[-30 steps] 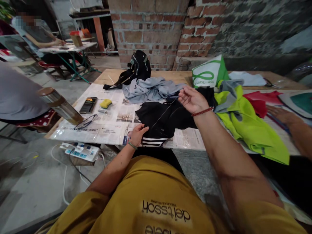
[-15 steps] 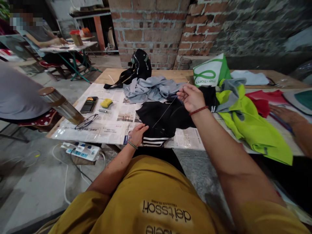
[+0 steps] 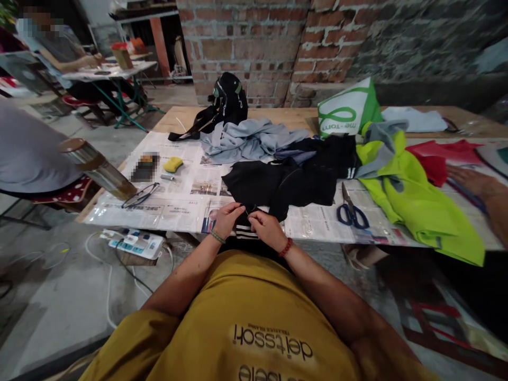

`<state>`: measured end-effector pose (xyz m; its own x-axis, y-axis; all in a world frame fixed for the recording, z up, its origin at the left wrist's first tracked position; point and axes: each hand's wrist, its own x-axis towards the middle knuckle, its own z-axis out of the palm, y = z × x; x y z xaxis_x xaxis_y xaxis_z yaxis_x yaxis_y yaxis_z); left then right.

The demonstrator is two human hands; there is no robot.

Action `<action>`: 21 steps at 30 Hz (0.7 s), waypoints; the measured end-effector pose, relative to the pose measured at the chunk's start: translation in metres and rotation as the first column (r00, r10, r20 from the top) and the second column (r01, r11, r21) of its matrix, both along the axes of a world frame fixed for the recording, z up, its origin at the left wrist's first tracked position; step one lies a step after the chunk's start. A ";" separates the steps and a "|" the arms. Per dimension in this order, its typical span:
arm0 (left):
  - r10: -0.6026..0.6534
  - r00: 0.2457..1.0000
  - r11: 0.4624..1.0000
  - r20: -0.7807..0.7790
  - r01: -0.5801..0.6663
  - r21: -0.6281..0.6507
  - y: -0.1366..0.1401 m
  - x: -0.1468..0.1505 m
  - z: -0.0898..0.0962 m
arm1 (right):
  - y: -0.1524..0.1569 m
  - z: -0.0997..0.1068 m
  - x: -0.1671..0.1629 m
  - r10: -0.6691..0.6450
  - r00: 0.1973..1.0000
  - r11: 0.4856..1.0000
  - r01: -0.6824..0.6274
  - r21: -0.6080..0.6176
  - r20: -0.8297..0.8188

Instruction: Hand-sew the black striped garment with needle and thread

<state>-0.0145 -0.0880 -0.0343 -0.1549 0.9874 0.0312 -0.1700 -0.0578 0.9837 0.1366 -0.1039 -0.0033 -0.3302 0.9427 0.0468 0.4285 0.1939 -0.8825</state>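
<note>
A black garment (image 3: 260, 182) with white stripes lies spread on the table's near edge in front of me. At its near edge my left hand (image 3: 227, 219) is closed, pinching the cloth between thumb and fingers. Close beside it on the right, my right hand (image 3: 266, 228) is closed too, its fingertips together over the cloth on what looks like a sewing needle, barely visible. A pale bit of thread (image 3: 251, 210) shows between the two hands. Dark-handled scissors (image 3: 351, 213) lie to the right of the garment.
Newspaper under clear plastic (image 3: 174, 203) covers the table. At left stand a bottle (image 3: 97, 166), glasses (image 3: 141, 196), a phone (image 3: 145, 168) and a yellow sponge (image 3: 172, 164). Grey cloth (image 3: 246, 140), a black bag (image 3: 229, 100) and a lime garment (image 3: 424, 211) lie around. Another person's hand (image 3: 472, 182) is at right.
My right hand has come down from its raised place, where it drew the thread taut, to the cloth beside my left hand. The scissors now show. My left hand keeps its hold.
</note>
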 end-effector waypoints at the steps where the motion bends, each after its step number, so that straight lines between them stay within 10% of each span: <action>1: 0.000 1.000 1.000 -0.014 0.000 0.002 0.000 0.000 -0.001 | 0.000 0.000 0.000 -0.006 1.000 1.000 0.006 0.016 0.019; 21: -0.018 0.959 0.987 -0.283 0.063 0.149 -0.005 0.001 0.007 | 0.003 -0.006 0.000 -0.078 0.997 0.997 0.079 0.007 -0.024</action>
<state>-0.0134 -0.0931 -0.0270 -0.0781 0.9722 0.2206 0.1057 -0.2120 0.9715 0.1370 -0.1005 -0.0095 -0.2540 0.9653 0.0610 0.4218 0.1673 -0.8911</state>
